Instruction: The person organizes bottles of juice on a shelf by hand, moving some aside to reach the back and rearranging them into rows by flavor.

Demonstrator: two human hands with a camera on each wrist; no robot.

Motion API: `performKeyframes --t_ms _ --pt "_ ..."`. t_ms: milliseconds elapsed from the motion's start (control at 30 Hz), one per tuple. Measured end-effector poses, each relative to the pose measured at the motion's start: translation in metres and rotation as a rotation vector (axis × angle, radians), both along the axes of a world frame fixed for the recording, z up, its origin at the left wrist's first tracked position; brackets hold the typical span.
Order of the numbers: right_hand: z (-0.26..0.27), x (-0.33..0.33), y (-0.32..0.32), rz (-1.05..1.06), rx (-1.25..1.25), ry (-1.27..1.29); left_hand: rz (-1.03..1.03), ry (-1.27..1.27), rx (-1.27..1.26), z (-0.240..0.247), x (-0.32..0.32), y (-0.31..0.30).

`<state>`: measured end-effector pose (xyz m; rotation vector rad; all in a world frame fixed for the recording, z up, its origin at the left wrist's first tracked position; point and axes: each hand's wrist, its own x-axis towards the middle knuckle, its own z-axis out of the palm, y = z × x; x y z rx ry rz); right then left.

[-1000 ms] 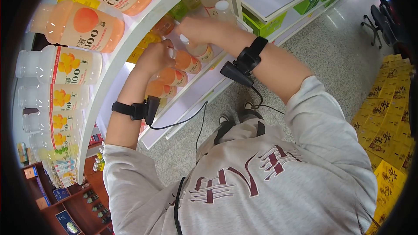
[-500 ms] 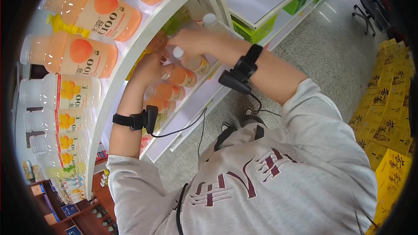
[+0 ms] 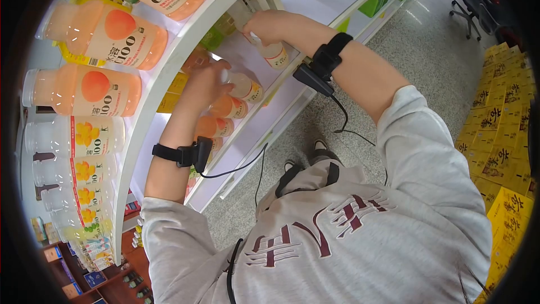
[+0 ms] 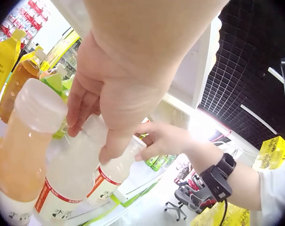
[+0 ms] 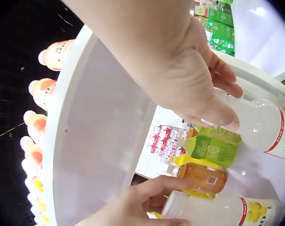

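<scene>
So, the pale bottle (image 3: 274, 53) is pinched near its cap by fingers of the right hand (image 3: 270, 27), and the second bottle (image 3: 244, 87) is clamped by the left hand's (image 3: 205, 87), beside orange bottles (image 3: 229, 106), lower shelf (image 3: 242, 53).

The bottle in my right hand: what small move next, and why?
I'd have the right hand ease the right bottle slightly toward the left bottle, which the left hand holds. The gap between them looks wider than between the orange bottles, so closing it would probably even the row.
</scene>
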<state>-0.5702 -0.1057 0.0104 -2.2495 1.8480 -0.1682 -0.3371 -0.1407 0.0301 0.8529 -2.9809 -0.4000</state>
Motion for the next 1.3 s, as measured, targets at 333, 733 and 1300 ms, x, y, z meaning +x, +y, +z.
performKeyframes --t_ms 333,733,1300 --pt "0.002 0.007 0.002 0.066 -0.02 -0.097 0.108 -0.08 0.034 0.01 -0.002 0.005" --pt "-0.032 0.051 -0.011 0.218 -0.076 -0.358 -0.057 -0.111 -0.09 0.001 0.002 -0.008" --pt "-0.027 0.031 0.007 -0.05 -0.273 -0.504 0.106 -0.038 -0.041 0.009 0.003 0.011"
